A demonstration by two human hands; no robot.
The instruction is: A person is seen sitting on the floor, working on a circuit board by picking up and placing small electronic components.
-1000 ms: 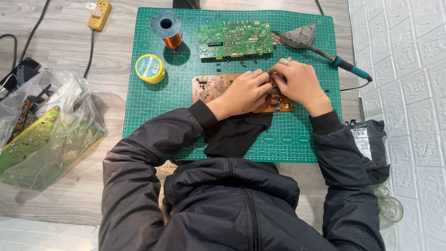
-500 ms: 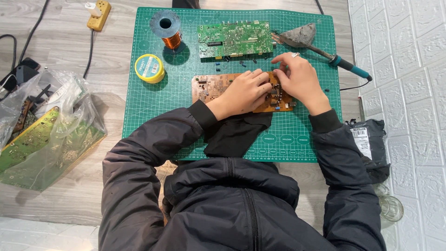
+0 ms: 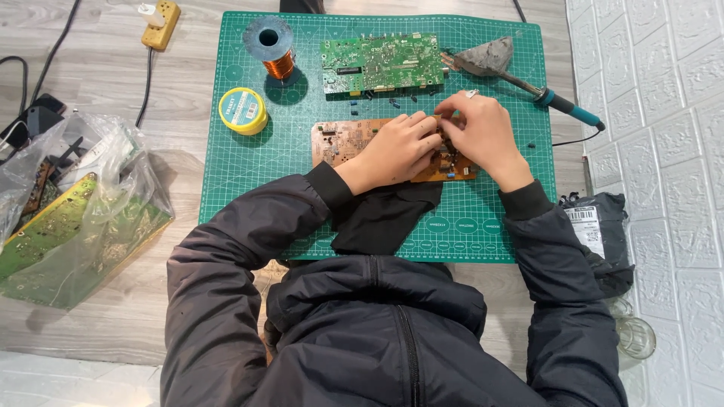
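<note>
A brown circuit board (image 3: 343,139) lies flat on the green cutting mat (image 3: 249,181). My left hand (image 3: 396,151) rests on the board's middle, fingers curled down onto it. Close beside it, my right hand (image 3: 483,136) pinches at the board's right part with fingertips together; what it pinches is too small to see. The two hands nearly touch above the board. A green circuit board (image 3: 381,64) lies just beyond them on the mat.
A spool of copper wire (image 3: 275,49) and a yellow round tin (image 3: 243,111) sit at the mat's upper left. A soldering iron (image 3: 562,105) lies at the right. A plastic bag of boards (image 3: 68,218) is left, a black pouch (image 3: 599,234) right.
My right hand has shifted slightly up and left along the brown board's right part. My left hand stays on the board.
</note>
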